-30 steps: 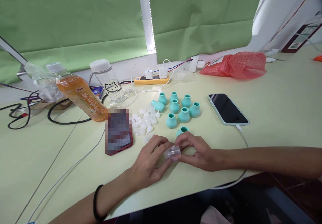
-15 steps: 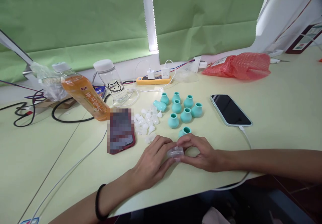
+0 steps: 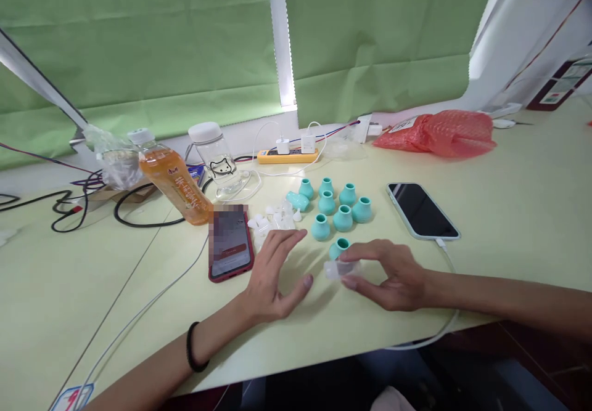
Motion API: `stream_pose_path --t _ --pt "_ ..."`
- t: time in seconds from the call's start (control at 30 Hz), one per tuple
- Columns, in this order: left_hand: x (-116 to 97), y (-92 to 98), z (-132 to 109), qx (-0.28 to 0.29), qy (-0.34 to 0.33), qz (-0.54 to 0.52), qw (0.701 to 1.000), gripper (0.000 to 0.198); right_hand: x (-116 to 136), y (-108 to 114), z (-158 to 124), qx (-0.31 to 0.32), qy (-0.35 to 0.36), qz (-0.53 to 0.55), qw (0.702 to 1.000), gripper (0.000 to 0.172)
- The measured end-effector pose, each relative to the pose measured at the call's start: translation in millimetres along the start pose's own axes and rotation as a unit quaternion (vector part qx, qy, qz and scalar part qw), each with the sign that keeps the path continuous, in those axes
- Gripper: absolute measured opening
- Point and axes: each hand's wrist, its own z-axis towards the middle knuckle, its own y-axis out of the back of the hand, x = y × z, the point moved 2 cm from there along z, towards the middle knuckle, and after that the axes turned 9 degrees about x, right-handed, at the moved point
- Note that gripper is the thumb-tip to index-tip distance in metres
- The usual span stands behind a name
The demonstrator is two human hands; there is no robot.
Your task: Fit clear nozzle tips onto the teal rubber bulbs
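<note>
View: from the head camera, over a pale desk (image 3: 518, 226).
Right hand (image 3: 400, 278): fingers pinched on a small clear piece (image 3: 337, 269), thumb on the near side, forefinger on the far side.
Clear piece: at the right hand's fingertips, near the front edge of the desk, lying roughly crosswise; blurred, so its exact shape I can't tell.
Left hand (image 3: 269, 288): fingers spread open, thumb well apart from them; just left of the clear piece, not touching it. Black band (image 3: 194, 348) on that wrist.
Teal pots (image 3: 343, 219): eight upright in a loose cluster, mouths up. The nearest sits just beyond the clear piece; whether those two touch, I can't tell.
Teal piece (image 3: 297, 201): lying down at the cluster's left side.
Small white and clear parts (image 3: 277, 219): loose heap left of the pots, just beyond the left hand's fingers.
Phones: red-cased one (image 3: 232, 260) left of the heap; pale-cased one (image 3: 423, 211) right of the pots, white cable (image 3: 451, 263) plugged into its near end.
Back left: bottle of orange drink (image 3: 176, 183) and, beside it, a white-lidded clear bottle (image 3: 219, 161) with a cat outline.
Back middle: yellow power strip (image 3: 287, 156), two white chargers in it.
Back right: red bubble wrap (image 3: 437, 134).
</note>
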Motion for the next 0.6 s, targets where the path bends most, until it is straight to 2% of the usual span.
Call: stream_pose_path --t 0.07,0.17,0.3,0.43,0.53,0.6 --pt "4.4 3.9 9.2 0.002 0.057 0.074 0.996 0.042 -6.1 12.5 8.9 -0.032 -0.034 0.003 0.999 0.013" --pt "11.0 1.9 25.1 0.032 0.140 0.187 0.972 0.036 -26.1 19.2 16.7 -0.062 -0.130 0.105 0.984 0.011" --pt "17.7 -10.9 41.1 0.078 0.171 0.236 0.953 0.034 -45.9 11.3 16.1 -0.031 -0.200 0.244 0.949 0.019" --pt "25.9 -21.6 46.8 0.072 0.174 0.217 0.958 0.024 -47.9 7.9 14.1 -0.032 -0.196 0.262 0.944 0.033" --pt "30.9 -26.1 47.4 0.051 0.179 0.170 0.968 0.021 -45.9 7.7 11.8 -0.042 -0.179 0.247 0.951 0.023" --pt "31.2 -29.0 47.4 0.039 0.176 0.144 0.973 0.019 -40.8 8.1 7.1 -0.068 -0.141 0.214 0.964 0.018"
